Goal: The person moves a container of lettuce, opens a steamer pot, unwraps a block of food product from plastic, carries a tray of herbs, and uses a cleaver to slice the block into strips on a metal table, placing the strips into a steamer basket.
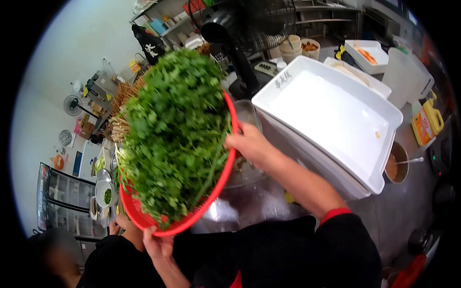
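Note:
A round red plastic colander [216,196] is held up in front of me, tilted and heaped with fresh cilantro [173,133]. My right hand [246,142] grips its rim on the right side, thumb over the edge. At the near edge of the rim, my left hand [158,243] holds on from below. Pale stems stick out of the heap on the left. The leaves hide most of the colander's inside. Beneath the colander and my right hand lies a clear shallow tray [248,176] on the metal counter.
White plastic trays [331,118] stand stacked to the right. A black fan [245,68] stands behind. Bundled wooden skewers [126,93] lie beyond the cilantro. A pot of sauce [396,165] and a yellow jug [426,120] are far right. Another person [108,259] works close on the left.

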Motion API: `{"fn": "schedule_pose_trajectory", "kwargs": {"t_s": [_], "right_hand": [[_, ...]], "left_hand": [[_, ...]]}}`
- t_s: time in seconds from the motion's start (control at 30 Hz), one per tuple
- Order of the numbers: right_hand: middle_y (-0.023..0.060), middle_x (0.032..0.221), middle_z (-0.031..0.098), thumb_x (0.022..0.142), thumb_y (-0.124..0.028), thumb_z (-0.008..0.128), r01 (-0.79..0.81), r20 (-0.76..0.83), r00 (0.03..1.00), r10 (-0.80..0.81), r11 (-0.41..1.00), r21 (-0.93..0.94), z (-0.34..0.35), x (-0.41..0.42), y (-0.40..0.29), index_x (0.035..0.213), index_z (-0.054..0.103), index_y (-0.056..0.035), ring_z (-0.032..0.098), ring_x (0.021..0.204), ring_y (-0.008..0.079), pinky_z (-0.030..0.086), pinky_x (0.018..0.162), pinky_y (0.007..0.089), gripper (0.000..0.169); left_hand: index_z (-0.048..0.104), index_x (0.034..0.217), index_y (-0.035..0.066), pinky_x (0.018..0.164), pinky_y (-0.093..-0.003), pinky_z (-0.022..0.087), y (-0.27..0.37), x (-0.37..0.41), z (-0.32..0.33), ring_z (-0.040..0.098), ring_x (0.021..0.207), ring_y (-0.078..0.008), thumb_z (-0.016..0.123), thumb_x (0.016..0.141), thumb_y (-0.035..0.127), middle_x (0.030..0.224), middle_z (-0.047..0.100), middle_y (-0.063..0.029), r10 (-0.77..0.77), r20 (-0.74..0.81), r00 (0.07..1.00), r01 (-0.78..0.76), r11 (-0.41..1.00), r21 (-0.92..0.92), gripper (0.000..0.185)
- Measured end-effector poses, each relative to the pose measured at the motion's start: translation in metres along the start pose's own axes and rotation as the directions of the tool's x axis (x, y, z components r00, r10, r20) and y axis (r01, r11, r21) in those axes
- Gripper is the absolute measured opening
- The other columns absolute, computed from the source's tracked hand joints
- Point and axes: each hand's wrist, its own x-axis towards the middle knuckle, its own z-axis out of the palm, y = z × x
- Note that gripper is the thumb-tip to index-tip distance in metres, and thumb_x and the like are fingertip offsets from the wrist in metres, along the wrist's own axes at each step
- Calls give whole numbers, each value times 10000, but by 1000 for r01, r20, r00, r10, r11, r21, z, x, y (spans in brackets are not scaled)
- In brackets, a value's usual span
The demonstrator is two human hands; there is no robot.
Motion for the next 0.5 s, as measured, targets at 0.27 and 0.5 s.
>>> {"fn": "schedule_pose_trajectory", "kwargs": {"t_s": [0.27,0.5], "right_hand": [[32,752,470,631,-81,599,-106,-67,992,105,994,-15,-24,-8,58,1071,489,40,463,673,128,406,597,258,470],[56,855,540,630,-26,571,-197,-43,979,198,980,22,-56,-9,105,1084,492,36,518,756,145,433,670,261,465]], "left_hand": [[329,1268,-33,876,-494,455,-64,-8,-40,493,1089,-328,429,714,43,1210,464,-172,-69,-56,996,68,998,-17,569],[239,1313,-49,974,-462,361,-85,-13,-16,445,1137,-313,418,696,-14,1261,412,-171,15,-7,1000,-14,998,62,643]]}}
